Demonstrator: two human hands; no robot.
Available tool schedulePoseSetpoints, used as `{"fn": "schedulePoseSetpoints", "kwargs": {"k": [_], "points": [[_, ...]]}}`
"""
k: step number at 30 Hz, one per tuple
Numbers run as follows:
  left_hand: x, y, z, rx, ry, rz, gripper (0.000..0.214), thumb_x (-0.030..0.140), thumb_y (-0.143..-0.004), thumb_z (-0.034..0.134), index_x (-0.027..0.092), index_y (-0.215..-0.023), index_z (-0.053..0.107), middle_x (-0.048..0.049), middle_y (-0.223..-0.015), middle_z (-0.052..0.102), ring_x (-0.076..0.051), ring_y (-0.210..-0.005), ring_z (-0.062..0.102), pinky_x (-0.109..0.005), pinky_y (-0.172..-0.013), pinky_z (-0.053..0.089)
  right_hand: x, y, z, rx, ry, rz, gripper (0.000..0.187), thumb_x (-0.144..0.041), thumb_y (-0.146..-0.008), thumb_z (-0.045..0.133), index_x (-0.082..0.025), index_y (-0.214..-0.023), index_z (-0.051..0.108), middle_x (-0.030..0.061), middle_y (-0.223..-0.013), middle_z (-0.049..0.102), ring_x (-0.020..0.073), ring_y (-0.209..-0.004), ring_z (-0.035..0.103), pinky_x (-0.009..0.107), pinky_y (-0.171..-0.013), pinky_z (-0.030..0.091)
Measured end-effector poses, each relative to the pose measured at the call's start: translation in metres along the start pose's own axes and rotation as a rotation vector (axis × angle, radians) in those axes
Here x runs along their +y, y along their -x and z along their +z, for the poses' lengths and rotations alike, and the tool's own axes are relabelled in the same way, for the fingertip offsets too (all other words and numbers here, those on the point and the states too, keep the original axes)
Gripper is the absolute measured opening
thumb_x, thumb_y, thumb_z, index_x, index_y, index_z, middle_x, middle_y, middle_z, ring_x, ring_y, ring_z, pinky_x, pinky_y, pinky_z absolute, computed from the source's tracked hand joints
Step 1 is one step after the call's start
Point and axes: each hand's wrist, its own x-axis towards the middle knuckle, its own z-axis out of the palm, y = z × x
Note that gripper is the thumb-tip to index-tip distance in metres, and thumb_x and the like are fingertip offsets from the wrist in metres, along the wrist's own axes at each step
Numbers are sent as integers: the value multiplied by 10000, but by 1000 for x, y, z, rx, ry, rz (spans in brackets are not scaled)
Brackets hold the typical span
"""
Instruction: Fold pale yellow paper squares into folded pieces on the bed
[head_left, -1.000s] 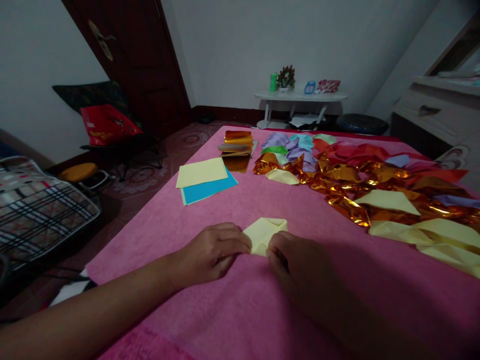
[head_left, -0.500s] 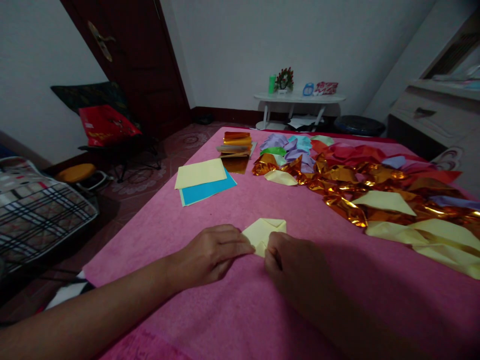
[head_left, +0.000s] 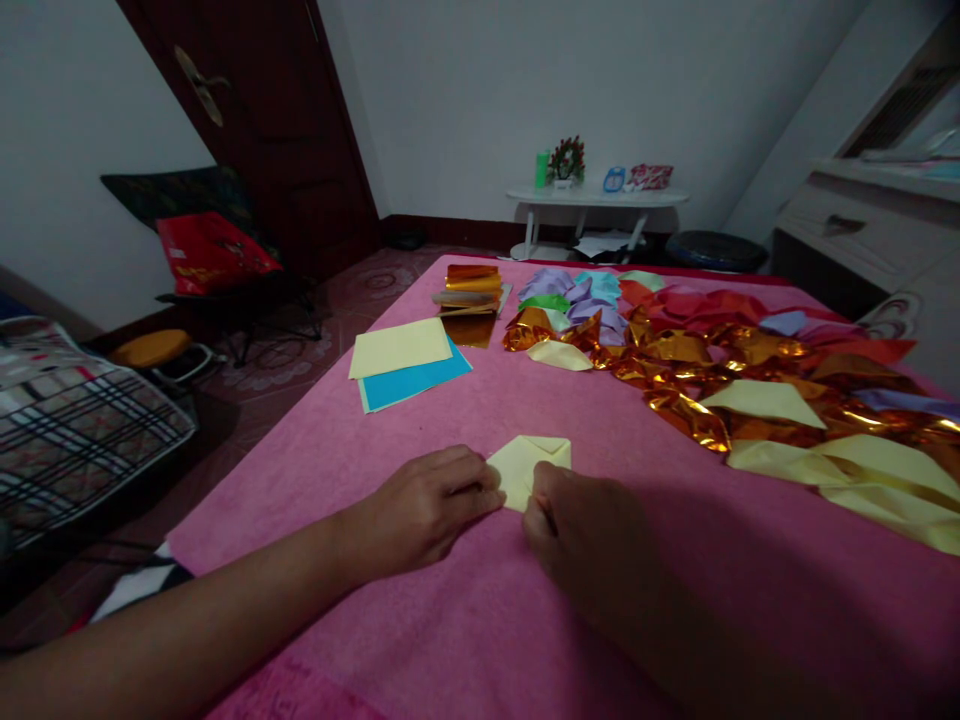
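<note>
A partly folded sheet of pale yellow paper [head_left: 517, 466] lies on the pink cloth between my two hands, with a folded flap along its upper right edge. The bent fingers of my left hand [head_left: 444, 500] hold the paper's left corner against the cloth. My right hand [head_left: 576, 525] is curled, its thumb and forefinger closed at the paper's lower right edge and covering that part. Beyond the hands, flat yellow sheets [head_left: 401, 348] rest over a blue sheet [head_left: 416, 376].
Gold foil sheets [head_left: 471, 325] lie stacked farther back. Along the right spread folded paper pieces, among them shiny gold ones [head_left: 686, 415], yellow ones [head_left: 765, 400] and red ones [head_left: 712, 308]. The pink cloth [head_left: 360, 640] covers the table. A white side table [head_left: 600, 198] stands by the wall.
My left fingers have bent more at the paper's left corner. My right hand has shifted slightly left, and the small fold at the paper's near edge shows less.
</note>
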Motion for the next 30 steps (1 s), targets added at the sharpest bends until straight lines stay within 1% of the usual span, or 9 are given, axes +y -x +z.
{"fn": "schedulePoseSetpoints", "kwargs": {"k": [5, 11, 15, 19, 26, 30], "points": [[1, 0, 0, 5, -20, 3, 230, 131, -878, 495, 143, -1080, 603, -108, -956, 619, -172, -869, 568, -306, -739, 489, -1, -1, -2, -26, 52, -3, 181, -211, -826, 445, -192, -654, 498, 8, -557, 565, 130, -467, 460, 292, -500, 96], [0, 1, 0, -13, -43, 38, 267, 137, -886, 488, 148, -1136, 580, -122, -984, 619, -181, -890, 574, -318, -749, 494, -2, -3, -2, -42, 72, 12, 128, -212, -803, 496, -195, -677, 513, 15, -588, 606, 146, -499, 529, 286, -498, 108], [0, -1, 1, 4, -36, 33, 247, 135, -878, 505, 150, -1108, 595, -114, -956, 616, -177, -861, 570, -310, -720, 483, -2, -3, -1, -33, 74, -5, 125, -228, -809, 499, -199, -688, 514, 19, -602, 616, 157, -509, 541, 285, -502, 109], [0, -2, 0, -41, -29, 18, 242, 122, -870, 505, 150, -1089, 605, -112, -965, 615, -179, -868, 560, -321, -737, 476, 0, -2, -2, -32, 57, -3, 131, -225, -806, 503, -202, -677, 504, 8, -583, 597, 155, -504, 529, 286, -502, 109], [-3, -2, 0, 16, 114, 10, 302, 35, -806, 494, 171, -1044, 620, -85, -950, 618, -168, -872, 557, -308, -749, 468, 1, 1, -2, -41, 14, -20, 164, -222, -846, 479, -194, -689, 518, 4, -590, 586, 142, -504, 511, 290, -506, 129], [-3, -5, 1, 22, 182, -6, 317, 12, -779, 474, 162, -1013, 627, -85, -948, 626, -172, -875, 560, -308, -753, 469, 1, 0, -2, -49, 7, -10, 146, -215, -839, 503, -193, -697, 528, 4, -613, 597, 145, -525, 522, 288, -512, 144]]}}
